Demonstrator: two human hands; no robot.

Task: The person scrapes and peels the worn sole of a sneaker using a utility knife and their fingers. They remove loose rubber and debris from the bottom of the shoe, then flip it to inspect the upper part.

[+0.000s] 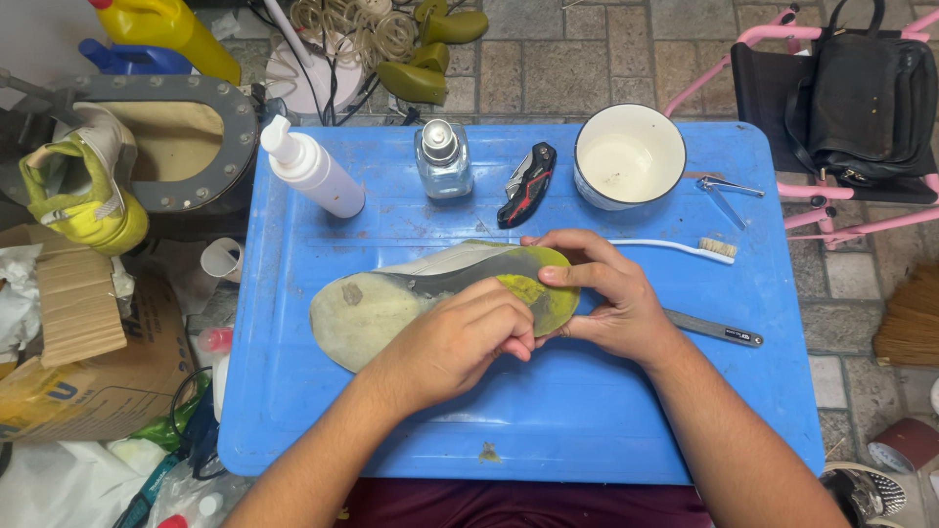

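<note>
Insole [391, 303] is the landmark in this head view: a flat, worn piece, pale yellow-green with a grey patch and a brown stain, lying lengthwise across the middle of the blue table [548, 420]. Your left hand [460, 337] lies over its middle with the fingers curled down onto it, pinching the edge. Your right hand [606, 293] grips its right end, thumb on top and fingers wrapped round the rim, so both hands are closed on the insole and neither is free.

Judging by its thinness and the way the right end lifts under your fingers, it looks light and bendy rather than stiff; it should fold if you lift it by one tip alone. The surface seems matt and slightly tacky, not slippery, and a layer looks to be peeling near the right end, so a grip there may tear it further. Take hold at the two long edges near the middle, or support both ends.

Behind the insole stand a white pump bottle [311, 168], a small clear glass bottle [442, 159], a red and black folding knife [527, 184] and a white bowl [628, 154]. Just beyond its right end lies a white toothbrush [685, 247]; a flat metal tool [714, 330] sits to the right of it, partly under your right wrist.
</note>
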